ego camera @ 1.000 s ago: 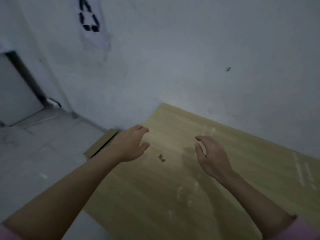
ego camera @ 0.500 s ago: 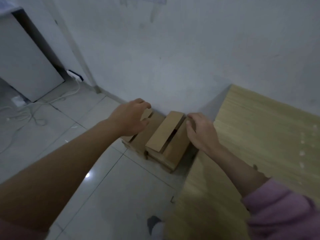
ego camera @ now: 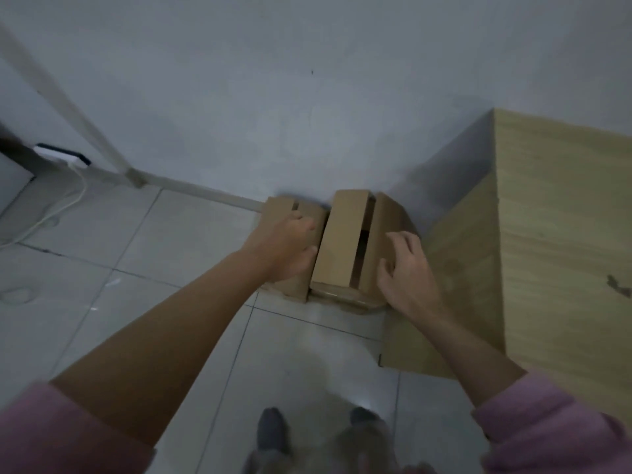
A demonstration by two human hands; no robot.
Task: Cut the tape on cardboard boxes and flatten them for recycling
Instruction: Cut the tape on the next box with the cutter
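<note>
Two cardboard boxes stand side by side on the tiled floor (ego camera: 143,268) against a grey wall (ego camera: 273,97), at 12 o'clock from the person's shoes (ego camera: 270,432). The right cardboard box (ego camera: 342,241) has its top flaps parted, a dark gap showing between them; nothing inside can be made out. The left hand (ego camera: 284,248) grips the left cardboard box (ego camera: 277,208) with fingers curled over its top, while the right hand (ego camera: 408,271) rests with bent fingers on the right box's flap. At 3 o'clock rises a light wooden bench (ego camera: 561,217). At 10 o'clock a white cable (ego camera: 73,196) trails from a power strip (ego camera: 61,155).
</note>
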